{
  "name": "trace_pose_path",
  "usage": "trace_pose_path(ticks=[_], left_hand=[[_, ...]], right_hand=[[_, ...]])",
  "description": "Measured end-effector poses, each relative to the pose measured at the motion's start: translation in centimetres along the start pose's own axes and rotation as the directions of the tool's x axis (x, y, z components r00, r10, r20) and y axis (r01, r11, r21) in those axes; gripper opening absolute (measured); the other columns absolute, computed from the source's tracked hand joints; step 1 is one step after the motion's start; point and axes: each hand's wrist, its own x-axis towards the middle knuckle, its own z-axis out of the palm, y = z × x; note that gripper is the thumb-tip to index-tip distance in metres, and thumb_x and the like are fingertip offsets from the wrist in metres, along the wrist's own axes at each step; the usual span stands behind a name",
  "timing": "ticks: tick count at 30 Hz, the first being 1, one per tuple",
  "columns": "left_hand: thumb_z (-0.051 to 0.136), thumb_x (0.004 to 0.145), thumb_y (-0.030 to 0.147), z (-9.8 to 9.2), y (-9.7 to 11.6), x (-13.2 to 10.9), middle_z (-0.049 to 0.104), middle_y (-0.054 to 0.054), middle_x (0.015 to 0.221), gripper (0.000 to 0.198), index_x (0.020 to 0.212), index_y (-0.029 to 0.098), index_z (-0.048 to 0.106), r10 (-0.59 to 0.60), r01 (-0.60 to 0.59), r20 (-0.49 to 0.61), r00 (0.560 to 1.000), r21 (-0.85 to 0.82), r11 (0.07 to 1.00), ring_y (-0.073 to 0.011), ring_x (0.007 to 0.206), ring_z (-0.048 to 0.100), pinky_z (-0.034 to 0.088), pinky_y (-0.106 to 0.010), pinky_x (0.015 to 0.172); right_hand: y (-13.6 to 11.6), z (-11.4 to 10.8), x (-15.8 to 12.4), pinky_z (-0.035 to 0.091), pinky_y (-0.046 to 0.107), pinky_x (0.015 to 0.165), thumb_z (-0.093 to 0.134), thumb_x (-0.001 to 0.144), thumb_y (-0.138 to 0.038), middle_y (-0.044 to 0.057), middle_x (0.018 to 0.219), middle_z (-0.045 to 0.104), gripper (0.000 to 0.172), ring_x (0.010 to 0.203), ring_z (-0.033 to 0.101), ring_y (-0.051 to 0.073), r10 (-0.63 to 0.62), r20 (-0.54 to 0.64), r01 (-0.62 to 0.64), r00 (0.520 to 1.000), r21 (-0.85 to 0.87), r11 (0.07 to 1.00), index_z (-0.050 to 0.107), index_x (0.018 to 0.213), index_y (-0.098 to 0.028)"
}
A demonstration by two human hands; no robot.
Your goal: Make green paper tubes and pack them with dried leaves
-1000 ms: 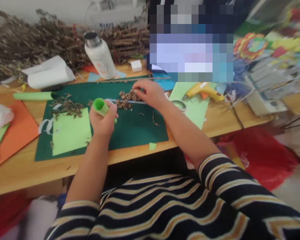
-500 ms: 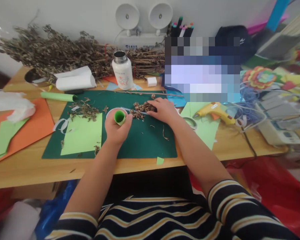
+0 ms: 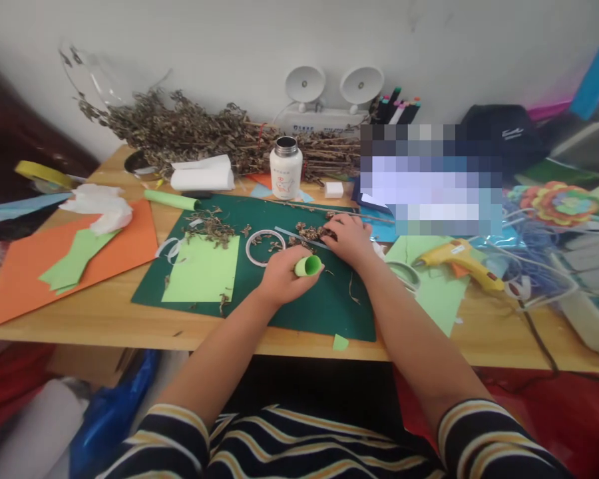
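Matt paper tube (image 3: 301,267), rough dried clumps (image 3: 307,231) — smooth wooden tabletop (image 3: 104,326), metal bottle neck (image 3: 286,148)

Soft, even light from outside the view falls on the pale wall (image 3: 219,46) and wooden bench (image 3: 279,342); beneath, it is dark. Outer edges stretch and smear, mosaic squares (image 3: 432,186) cover a patch right of centre, and lettering on the white bottle (image 3: 286,174) seems too blurred to read.
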Motion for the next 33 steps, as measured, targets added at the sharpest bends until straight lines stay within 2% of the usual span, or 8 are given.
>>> trace_pose_path(ticks=[4, 8, 12, 16, 19, 25, 29, 33], left_hand=[[0.055, 0.073, 0.031, -0.1, -0.2, -0.1, 0.051, 0.001, 0.058, 0.018, 0.062, 0.019, 0.046, -0.001, 0.003, 0.03, 1.0, -0.053, 0.999, -0.0116, 0.054, 0.046, 0.038, -0.024, 0.054], [0.054, 0.073, 0.03, -0.1, 0.0, -0.1, 0.049, 0.001, 0.056, 0.018, 0.062, 0.019, 0.045, 0.052, -0.046, 0.042, 0.998, -0.142, 0.989, -0.0112, 0.051, 0.044, 0.037, -0.025, 0.052], [0.053, 0.074, 0.03, 0.1, 0.3, -0.1, 0.048, 0.0, 0.056, 0.019, 0.061, 0.019, 0.044, 0.07, -0.058, 0.062, 0.996, -0.172, 0.983, -0.0114, 0.051, 0.044, 0.038, -0.025, 0.051], [0.054, 0.073, 0.03, 0.3, 0.3, -0.2, 0.049, 0.0, 0.056, 0.018, 0.062, 0.019, 0.045, 0.101, -0.085, 0.085, 0.991, -0.179, 0.98, -0.0115, 0.051, 0.044, 0.038, -0.025, 0.051], [0.054, 0.073, 0.027, 0.3, 0.2, -0.2, 0.048, 0.001, 0.056, 0.016, 0.062, 0.019, 0.045, 0.09, -0.076, 0.063, 0.994, -0.207, 0.975, -0.0109, 0.051, 0.044, 0.037, -0.024, 0.051], [0.054, 0.073, 0.027, 0.0, 0.5, 0.0, 0.047, 0.002, 0.056, 0.017, 0.061, 0.019, 0.046, 0.049, -0.033, 0.058, 0.997, -0.25, 0.968, -0.0106, 0.051, 0.043, 0.036, -0.024, 0.051], [0.054, 0.073, 0.028, -0.1, 0.4, 0.0, 0.047, 0.002, 0.055, 0.019, 0.059, 0.019, 0.045, -0.013, 0.02, 0.028, 1.0, -0.26, 0.965, -0.0107, 0.05, 0.043, 0.036, -0.024, 0.052], [0.055, 0.073, 0.028, 0.0, 0.0, -0.2, 0.047, 0.002, 0.056, 0.019, 0.059, 0.018, 0.046, -0.052, 0.047, -0.011, 0.999, -0.266, 0.963, -0.0105, 0.051, 0.042, 0.036, -0.024, 0.052]], right_hand=[[0.1, -0.4, -0.3, 0.032, 0.044, 0.079, 0.048, 0.078, -0.032, 0.01, 0.108, 0.056, 0.027, 0.099, 0.045, 0.029, 0.019, -0.155, -0.008, 0.988, 0.075, 0.997, 0.064, 0.098, -0.023], [0.6, -0.2, -0.4, 0.036, 0.039, 0.082, 0.042, 0.08, -0.026, 0.011, 0.101, 0.061, 0.031, 0.094, 0.051, 0.024, -0.097, -0.273, 0.154, 0.957, 0.195, 0.969, 0.064, 0.1, -0.018], [0.7, 0.0, -0.5, 0.039, 0.037, 0.083, 0.039, 0.079, -0.022, 0.009, 0.1, 0.064, 0.033, 0.092, 0.055, 0.022, -0.164, -0.258, 0.231, 0.952, 0.257, 0.938, 0.063, 0.101, -0.017], [0.5, -0.2, -0.8, 0.044, 0.036, 0.071, 0.044, 0.075, -0.024, 0.008, 0.091, 0.066, 0.034, 0.073, 0.057, 0.021, -0.09, -0.234, 0.167, 0.968, 0.334, 0.928, 0.059, 0.106, -0.016], [0.5, -0.4, -1.0, 0.044, 0.034, 0.067, 0.046, 0.074, -0.025, 0.008, 0.085, 0.066, 0.026, 0.065, 0.055, 0.019, -0.059, -0.222, 0.135, 0.973, 0.342, 0.93, 0.062, 0.093, -0.017], [0.6, -0.4, -0.9, 0.044, 0.03, 0.064, 0.042, 0.078, -0.026, 0.008, 0.088, 0.064, 0.025, 0.07, 0.055, 0.017, -0.07, -0.185, 0.122, 0.98, 0.285, 0.951, 0.06, 0.092, -0.015], [0.4, -0.4, -0.9, 0.041, 0.032, 0.071, 0.044, 0.079, -0.027, 0.008, 0.094, 0.063, 0.023, 0.083, 0.054, 0.02, -0.106, -0.133, 0.13, 0.985, 0.187, 0.974, 0.062, 0.09, -0.017], [-0.4, -0.9, -1.5, 0.033, 0.038, 0.076, 0.052, 0.077, -0.036, 0.008, 0.105, 0.059, 0.029, 0.095, 0.048, 0.026, -0.183, -0.079, 0.191, 0.98, 0.097, 0.977, 0.062, 0.101, -0.024]])
